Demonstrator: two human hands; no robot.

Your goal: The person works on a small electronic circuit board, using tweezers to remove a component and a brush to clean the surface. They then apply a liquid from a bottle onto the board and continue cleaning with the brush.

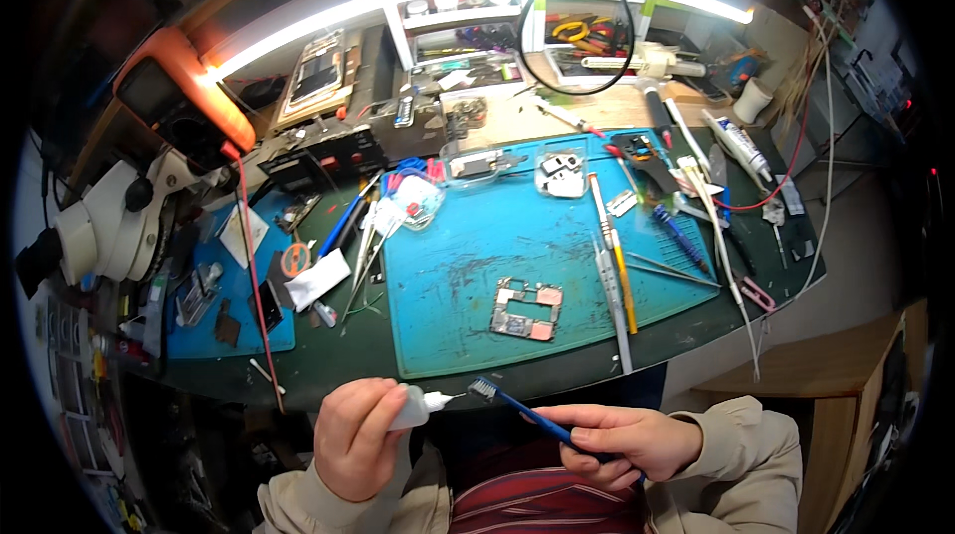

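Note:
My left hand (357,435) is closed round a small translucent squeeze bottle (412,409) with a white nozzle and a thin tip. That tip points right, close to the bristles of a blue toothbrush (537,419). My right hand (625,445) grips the toothbrush by its handle, with the bristled head up and to the left. Both hands are in front of the table's near edge. Beyond them a phone circuit board (526,326) with a rectangular opening lies flat on the blue work mat (458,266); neither hand touches it.
Tweezers (672,271), a yellow-handled tool (624,280) and a blue screwdriver (681,236) lie on the right of the mat. A white cable (731,275) hangs over the table edge. An orange multimeter (184,96) and a white microscope (109,226) stand at left.

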